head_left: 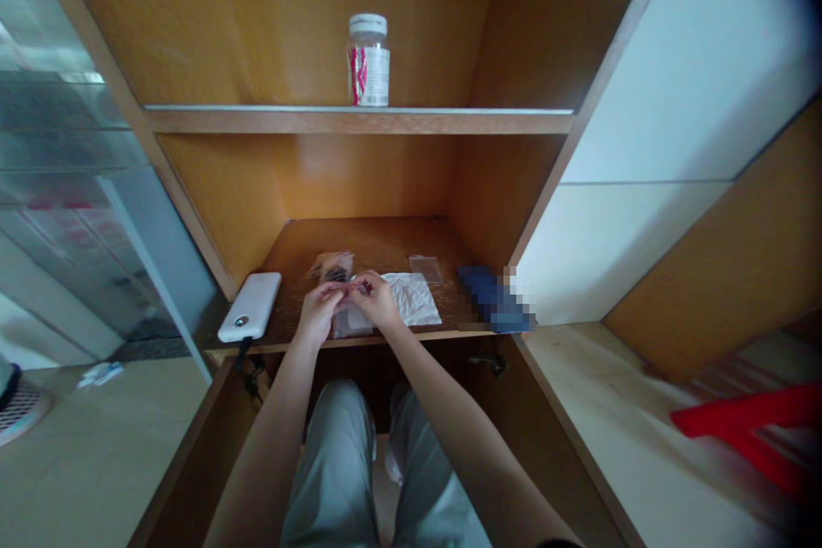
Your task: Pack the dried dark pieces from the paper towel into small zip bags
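My left hand (319,308) and my right hand (376,300) meet above the lower shelf, fingertips pinched close together. What they hold between them is too small to make out. A clear plastic bag (352,325) lies beneath them at the shelf's front edge. Just behind the fingers is another clear bag (332,264), with dark bits by it that I cannot identify. Beside my right hand a crumpled white paper sheet (416,300) is spread out. Past the sheet lies a small clear zip bag (425,268).
A white power bank (252,306) with a black cable lies at the shelf's left. On the right is a dark blue, pixelated object (494,300). A white-capped bottle (369,64) stands on the upper shelf (257,122). Something red (745,415) is at far right.
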`<state>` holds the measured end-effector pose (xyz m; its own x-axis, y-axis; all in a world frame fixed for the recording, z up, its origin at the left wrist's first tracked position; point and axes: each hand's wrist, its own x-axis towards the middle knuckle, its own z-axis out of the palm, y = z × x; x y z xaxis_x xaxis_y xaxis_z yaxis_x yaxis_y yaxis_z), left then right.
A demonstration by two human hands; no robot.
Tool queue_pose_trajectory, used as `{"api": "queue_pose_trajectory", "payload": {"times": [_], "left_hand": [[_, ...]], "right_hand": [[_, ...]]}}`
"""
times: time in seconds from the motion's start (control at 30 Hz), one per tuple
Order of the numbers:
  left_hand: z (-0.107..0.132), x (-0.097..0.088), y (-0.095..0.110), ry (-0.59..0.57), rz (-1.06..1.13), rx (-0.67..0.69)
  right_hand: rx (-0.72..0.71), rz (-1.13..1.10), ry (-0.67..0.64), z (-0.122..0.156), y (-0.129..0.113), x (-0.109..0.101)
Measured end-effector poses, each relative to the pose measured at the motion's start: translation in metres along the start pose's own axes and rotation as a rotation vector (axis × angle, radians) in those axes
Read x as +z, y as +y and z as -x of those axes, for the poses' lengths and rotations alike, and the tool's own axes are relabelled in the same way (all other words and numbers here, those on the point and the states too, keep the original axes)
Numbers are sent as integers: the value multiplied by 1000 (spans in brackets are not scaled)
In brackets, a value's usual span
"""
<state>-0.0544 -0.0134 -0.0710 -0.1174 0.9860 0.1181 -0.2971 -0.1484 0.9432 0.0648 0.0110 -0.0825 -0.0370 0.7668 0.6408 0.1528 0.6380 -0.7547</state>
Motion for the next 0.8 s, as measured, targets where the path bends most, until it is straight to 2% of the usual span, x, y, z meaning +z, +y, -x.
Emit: {"api": "queue_pose_trajectory", "payload": {"times": [0.37, 0.57, 0.8], "left_hand": [[0, -1, 2, -34, 60, -12], [-3, -6, -1, -108, 146, -31], [-4, -8, -3, -69, 166, -40]], "right_hand": [[32, -8, 8, 0, 5, 2], [42, 12, 70, 0, 8, 3], [41, 11, 88, 0, 4, 0]]}}
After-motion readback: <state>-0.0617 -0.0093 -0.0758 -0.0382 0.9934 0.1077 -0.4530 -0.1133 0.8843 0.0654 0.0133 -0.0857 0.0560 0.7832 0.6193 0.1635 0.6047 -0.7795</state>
